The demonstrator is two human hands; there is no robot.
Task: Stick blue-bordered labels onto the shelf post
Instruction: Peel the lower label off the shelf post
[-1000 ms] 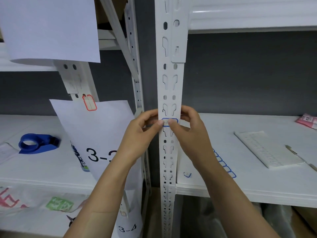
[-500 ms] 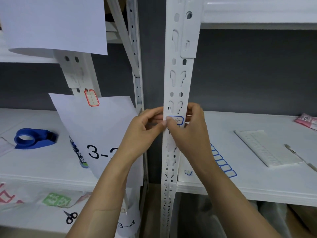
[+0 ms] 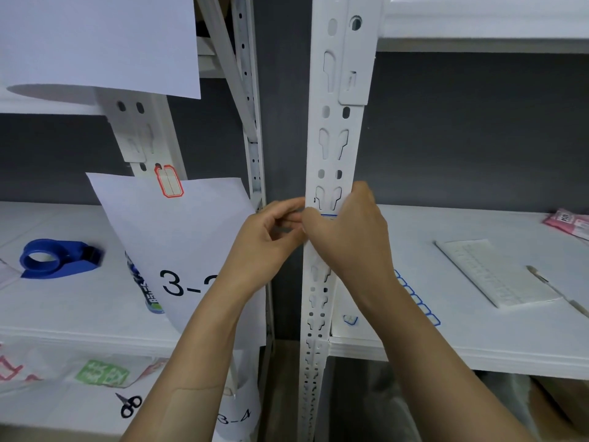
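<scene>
Both hands (image 3: 347, 237) now mostly cover the label (image 3: 329, 215).

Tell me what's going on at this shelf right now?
A person is pressing a blue-bordered label onto the white slotted shelf post. The right hand lies over most of the label, so only its top blue edge shows, while the left hand pinches at the post's left edge beside it. A sheet of more blue-bordered labels lies on the shelf to the right, partly behind the right forearm.
</scene>
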